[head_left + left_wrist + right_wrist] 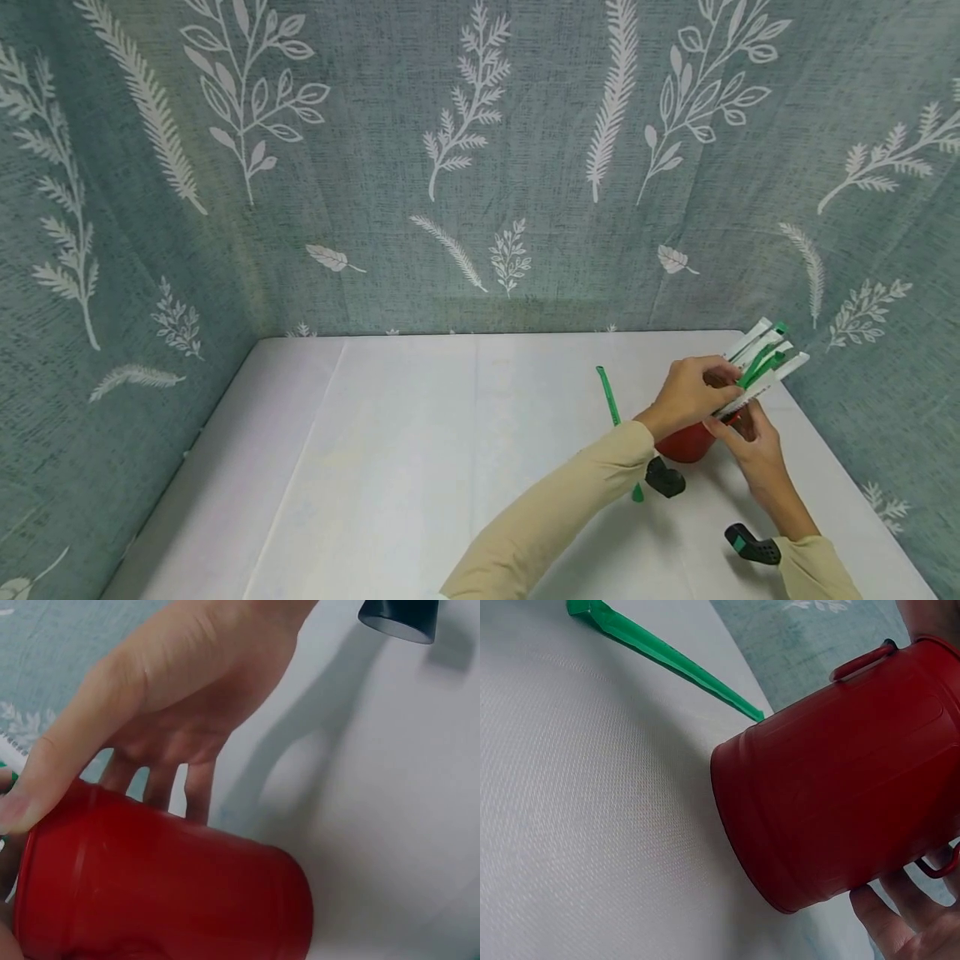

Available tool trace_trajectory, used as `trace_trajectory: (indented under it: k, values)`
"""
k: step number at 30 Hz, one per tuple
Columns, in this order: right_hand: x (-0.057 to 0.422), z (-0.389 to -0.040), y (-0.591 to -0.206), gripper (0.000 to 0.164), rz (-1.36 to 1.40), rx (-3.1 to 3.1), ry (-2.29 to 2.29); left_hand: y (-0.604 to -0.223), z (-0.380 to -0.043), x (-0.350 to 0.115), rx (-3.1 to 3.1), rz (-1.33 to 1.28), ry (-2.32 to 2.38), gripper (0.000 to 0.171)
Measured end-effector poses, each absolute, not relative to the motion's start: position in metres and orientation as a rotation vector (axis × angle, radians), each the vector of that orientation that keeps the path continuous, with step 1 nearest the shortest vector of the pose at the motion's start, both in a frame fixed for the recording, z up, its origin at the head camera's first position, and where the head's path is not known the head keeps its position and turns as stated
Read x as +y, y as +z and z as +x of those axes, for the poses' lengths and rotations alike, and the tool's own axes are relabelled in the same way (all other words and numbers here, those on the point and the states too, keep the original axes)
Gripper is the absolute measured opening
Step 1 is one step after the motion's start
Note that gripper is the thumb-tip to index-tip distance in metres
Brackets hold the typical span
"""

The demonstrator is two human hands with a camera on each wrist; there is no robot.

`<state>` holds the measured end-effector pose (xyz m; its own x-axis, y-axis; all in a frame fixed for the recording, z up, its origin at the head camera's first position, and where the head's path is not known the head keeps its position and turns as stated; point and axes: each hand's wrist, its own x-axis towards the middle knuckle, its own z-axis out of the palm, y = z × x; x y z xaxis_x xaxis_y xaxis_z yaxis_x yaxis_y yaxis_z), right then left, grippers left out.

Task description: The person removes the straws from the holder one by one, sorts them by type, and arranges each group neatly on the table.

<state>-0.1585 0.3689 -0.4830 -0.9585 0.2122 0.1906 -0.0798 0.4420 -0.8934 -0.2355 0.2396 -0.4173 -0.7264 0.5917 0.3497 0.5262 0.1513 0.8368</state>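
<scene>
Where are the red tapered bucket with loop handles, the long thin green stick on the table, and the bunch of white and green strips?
Red bucket (832, 780): right wrist view, side wall.
Green stick (671, 661): right wrist view, middle of its shaft.
Bunch of strips (766, 364): head view, upper part.

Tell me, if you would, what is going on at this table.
Someone is handling a tilted red pail with a bundle of white and green sticks at its mouth. The right hand grips the pail near its rim, while the left hand holds the bundle. A separate green stick lies on the white table, left of the pail in the head view.
</scene>
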Motion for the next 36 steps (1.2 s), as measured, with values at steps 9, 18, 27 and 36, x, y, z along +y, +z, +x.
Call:
trace_trajectory:
  k: [9,18,27,36]
  values:
    - [0.367,-0.159,-0.482,0.073,-0.1,-2.452,1.524,-0.417,-0.235,0.235,2.254,1.0,1.992,0.016]
    - [0.366,-0.16,-0.479,0.069,-0.16,-2.434,1.529,-0.396,-0.239,0.225,2.264,1.029,2.156,0.016]
    - [0.367,-0.159,-0.48,0.07,-0.158,-2.452,1.514,-0.38,-0.239,0.218,2.255,1.042,2.25,0.017]
    - [0.366,-0.157,-0.48,0.068,-0.106,-2.422,1.514,-0.366,-0.238,0.205,2.198,1.024,2.285,0.018]
